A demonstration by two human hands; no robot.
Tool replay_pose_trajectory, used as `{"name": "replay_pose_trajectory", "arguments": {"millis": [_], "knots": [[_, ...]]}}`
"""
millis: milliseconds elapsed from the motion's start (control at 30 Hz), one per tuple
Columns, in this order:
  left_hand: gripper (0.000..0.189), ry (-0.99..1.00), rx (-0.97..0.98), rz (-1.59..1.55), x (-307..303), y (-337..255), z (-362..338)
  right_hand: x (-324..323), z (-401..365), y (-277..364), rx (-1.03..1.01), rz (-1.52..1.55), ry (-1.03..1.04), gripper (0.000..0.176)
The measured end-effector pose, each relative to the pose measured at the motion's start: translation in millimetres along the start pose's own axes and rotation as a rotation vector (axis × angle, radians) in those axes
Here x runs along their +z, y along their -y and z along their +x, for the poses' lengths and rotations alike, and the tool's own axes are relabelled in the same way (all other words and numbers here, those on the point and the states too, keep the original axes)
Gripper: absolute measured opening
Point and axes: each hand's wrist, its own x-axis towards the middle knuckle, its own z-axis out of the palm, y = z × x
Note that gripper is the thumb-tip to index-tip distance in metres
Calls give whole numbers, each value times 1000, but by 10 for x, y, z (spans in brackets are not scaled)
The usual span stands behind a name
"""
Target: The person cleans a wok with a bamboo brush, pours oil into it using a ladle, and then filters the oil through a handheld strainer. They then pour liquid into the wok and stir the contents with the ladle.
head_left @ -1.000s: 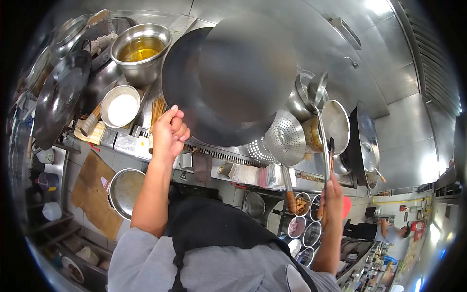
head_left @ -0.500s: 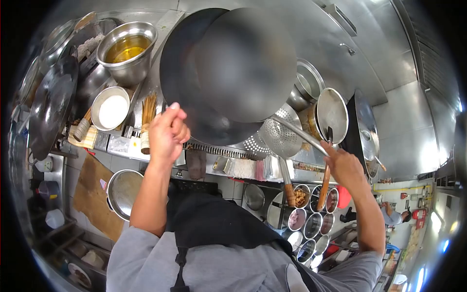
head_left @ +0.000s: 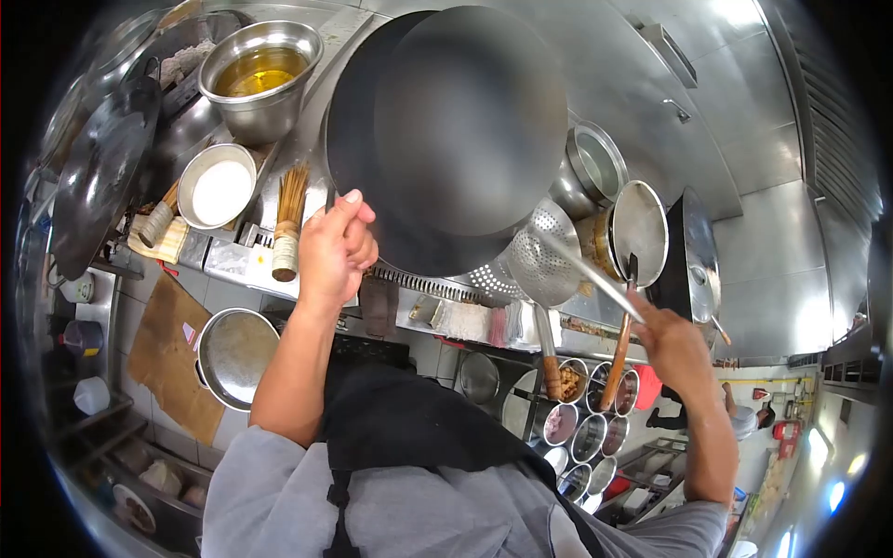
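A large black wok [head_left: 352, 149] fills the upper middle; a round grey blur hides most of its inside. My left hand [head_left: 339, 244] is closed in a fist at the wok's lower left rim, thumb uppermost, gripping it there. My right hand [head_left: 672, 344] wraps round the end of a long metal-handled utensil [head_left: 605, 284]. Its shaft slants up and left towards the wok, and its head is hidden behind the blur. Under that shaft lies a perforated strainer [head_left: 549, 265] with a wooden grip, close to the wok's right rim.
On the left stand a steel pot of yellow oil [head_left: 256, 112], a bowl of white contents [head_left: 221, 193] and a bamboo brush [head_left: 286, 242]. A fine-mesh strainer [head_left: 640, 232] sits to the right. Several ingredient tins [head_left: 588, 437] stand below it. Another person [head_left: 744, 420] is at far right.
The view has shifted slightly, so most left-hand things sit further right. My right hand and the utensil have moved a little down and right. Both hands keep their grip.
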Motion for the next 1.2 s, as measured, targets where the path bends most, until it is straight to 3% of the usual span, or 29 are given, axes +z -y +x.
{"name": "replay_pose_trajectory", "arguments": {"millis": [67, 167, 233, 267, 333, 367, 400, 467, 533, 667, 1067, 1200], "knots": [[27, 13, 1, -2, -23, 14, 32, 89, -39, -8, -63, -44, 24, 43], [27, 17, -11, -31, -88, 36, 43, 159, -77, -40, 55, 24, -23, 46], [27, -30, -18, -48, -80, 22, 64, 427, -230, -193, 128, 439, -215, 46], [27, -29, -17, -43, -87, 33, 83, 445, -294, -158, 129, 444, -216, 46], [27, -91, -42, -105, -119, 97, 149, 497, -440, -56, 485, 828, -217, 46], [27, -80, -37, -87, -125, 133, 189, 763, -435, -116, 339, 797, -404, 46], [26, -95, -58, -138, -126, 194, 225, 938, -526, -147, 345, 817, -417, 46], [25, -96, -75, -171, -112, 340, 309, 837, -582, 190, 644, 1427, -382, 46], [24, -122, -94, -281, -74, 481, 410, 1216, -549, 179, 603, 1428, -442, 48], [24, -72, -46, -205, 102, 732, 500, 1489, -453, 477, 518, 1694, -502, 46], [26, -34, -42, -195, 121, 911, 663, 1789, -420, 662, 470, 1848, -442, 48], [37, -42, -130, -61, 28, 784, 521, 1834, -451, 649, 468, 1872, -435, 47]]}}
